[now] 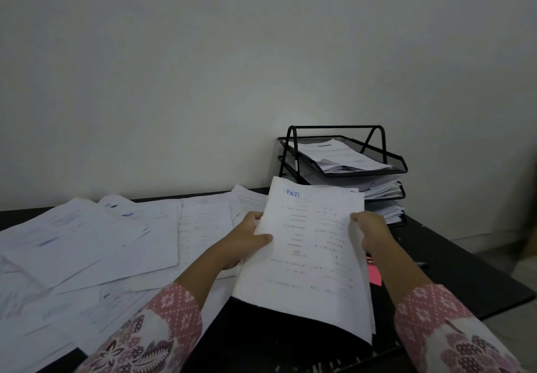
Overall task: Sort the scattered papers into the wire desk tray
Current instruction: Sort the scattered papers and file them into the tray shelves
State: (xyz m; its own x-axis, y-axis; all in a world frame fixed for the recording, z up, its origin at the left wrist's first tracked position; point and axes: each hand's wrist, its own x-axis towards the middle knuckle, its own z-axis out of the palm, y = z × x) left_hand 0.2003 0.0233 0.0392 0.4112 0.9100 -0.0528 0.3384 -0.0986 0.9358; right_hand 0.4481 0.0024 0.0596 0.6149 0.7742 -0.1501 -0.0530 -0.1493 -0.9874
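- Head view: both hands hold one sheaf of papers (308, 244) lifted off the desk, printed side up, blue stamp at its far edge, text too blurred to read.
- Left hand (247, 239) clamps the sheaf's left edge, thumb on top, fingers curled under.
- Right hand (370, 233) grips the right edge, fingers wrapped round it; fingertips hidden behind the paper.
- Sheaf's near end bows downward & hangs free above the dark desk (465, 274); several sheets show at its right edge.
- Both forearms in patterned pink sleeves (174, 314), coming in from the bottom of frame.
- Pink note (374, 274) lies on the desk just beside the right wrist, mostly hidden by sheaf & arm.
- Scattered papers (87, 244) cover the desk's left half, overlapping at odd angles, some reaching the far edge; they run under the left forearm.
- Wire desk tray (343, 154) stands at the far right of the desk, against the wall, beyond the sheaf; black mesh, 3 tiers.
- Top tier holds a loose pile of sheets, some sticking past the front rim; middle & bottom tiers are packed w/ thick stacks.
- Sheaf's far edge overlaps the tray's lower left corner in view; can't tell if they touch.
- Pale plain wall (203, 67) fills the upper frame.
- Floor (499, 262) shows at right past the desk's edge.
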